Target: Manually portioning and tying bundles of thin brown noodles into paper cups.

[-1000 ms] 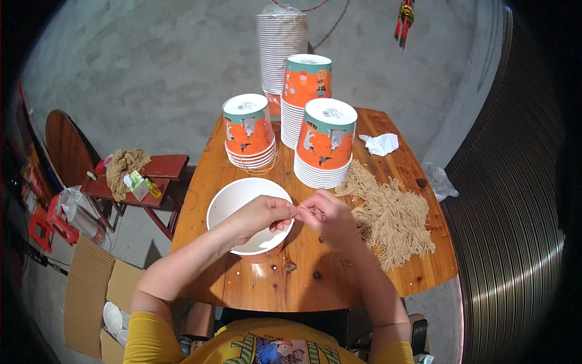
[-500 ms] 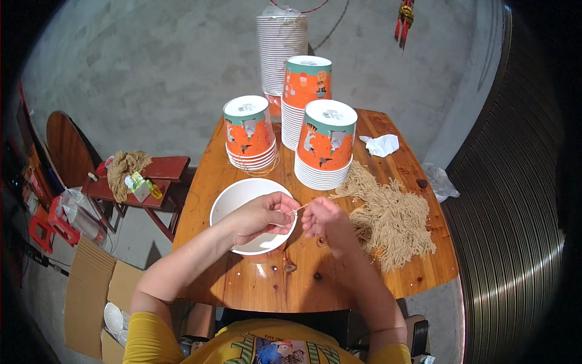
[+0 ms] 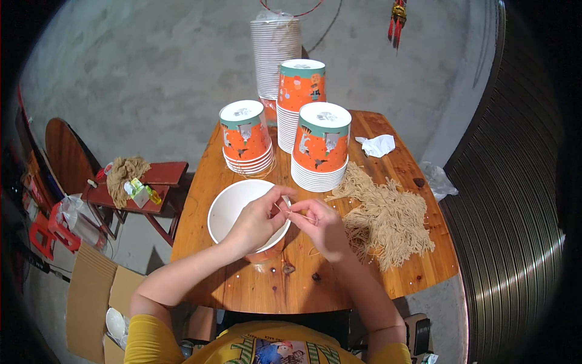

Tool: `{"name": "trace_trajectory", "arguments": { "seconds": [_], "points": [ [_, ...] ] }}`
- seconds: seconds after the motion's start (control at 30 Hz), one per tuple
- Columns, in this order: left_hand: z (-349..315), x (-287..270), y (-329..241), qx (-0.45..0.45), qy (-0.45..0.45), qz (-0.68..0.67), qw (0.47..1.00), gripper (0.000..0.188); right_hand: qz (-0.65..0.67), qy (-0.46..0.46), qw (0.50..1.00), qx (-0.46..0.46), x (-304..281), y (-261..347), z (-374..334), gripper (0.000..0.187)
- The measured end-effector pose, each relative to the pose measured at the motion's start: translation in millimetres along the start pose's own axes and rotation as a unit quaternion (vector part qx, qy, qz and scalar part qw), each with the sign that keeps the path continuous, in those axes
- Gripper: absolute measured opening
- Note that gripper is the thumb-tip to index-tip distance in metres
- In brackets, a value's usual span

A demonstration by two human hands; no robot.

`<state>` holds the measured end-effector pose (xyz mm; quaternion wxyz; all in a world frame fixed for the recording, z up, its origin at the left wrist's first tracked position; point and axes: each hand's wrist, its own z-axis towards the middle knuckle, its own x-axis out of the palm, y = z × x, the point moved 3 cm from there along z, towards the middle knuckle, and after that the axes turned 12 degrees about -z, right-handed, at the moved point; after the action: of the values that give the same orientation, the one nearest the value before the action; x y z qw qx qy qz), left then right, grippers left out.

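Both my hands meet over the near right rim of an open white paper bucket [image 3: 225, 209]. My left hand [image 3: 257, 221] is closed in a pinch on a thin tan string [image 3: 301, 216]. Fingertips of my right hand [image 3: 324, 229] pinch the same string close beside the left ones. Its finer details are too small to make out. To the right of my right hand lies a loose heap of tan strings [image 3: 391, 224], spread over the wooden table [image 3: 242, 285].
Upside-down stacks of orange and green paper buckets [image 3: 321, 142] stand beyond my hands, with a taller wrapped white stack [image 3: 276, 60] behind. Crumpled white tissue [image 3: 377, 145] lies at the far right. A red bench [image 3: 167, 174] and an open cardboard box [image 3: 91, 285] are at left.
My right hand has turned and come in to the left, so its fingertips are now beside my left ones. The left fingers have shifted slightly. The whole view has moved a little.
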<state>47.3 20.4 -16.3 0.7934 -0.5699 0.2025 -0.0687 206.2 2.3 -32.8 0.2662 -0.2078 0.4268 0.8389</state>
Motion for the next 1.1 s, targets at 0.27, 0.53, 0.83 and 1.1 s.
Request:
{"name": "trace_trajectory", "arguments": {
  "seconds": [0.27, 0.53, 0.83, 1.1],
  "points": [
    [4, -7, 9, -0.019, 0.009, -0.03, 0.999, 0.032, 0.081, 0.005, 0.996, 0.027, 8, -8, 2, 0.013],
    [2, -7, 6, -0.016, 0.029, 0.035, 0.999, 0.024, 0.047, 0.056, 0.995, 0.07, 13, -7, 5, 0.011],
    [-2, -6, -3, 0.058, -0.006, 0.183, 0.981, 0.012, -0.018, -0.021, 1.0, -0.003, 16, 0, 2, 0.014],
    [-1, -10, 6, -0.066, -0.018, 0.066, 0.995, 0.01, -0.023, -0.024, 0.999, -0.005, 18, 1, 2, 0.014]
  ]
}}
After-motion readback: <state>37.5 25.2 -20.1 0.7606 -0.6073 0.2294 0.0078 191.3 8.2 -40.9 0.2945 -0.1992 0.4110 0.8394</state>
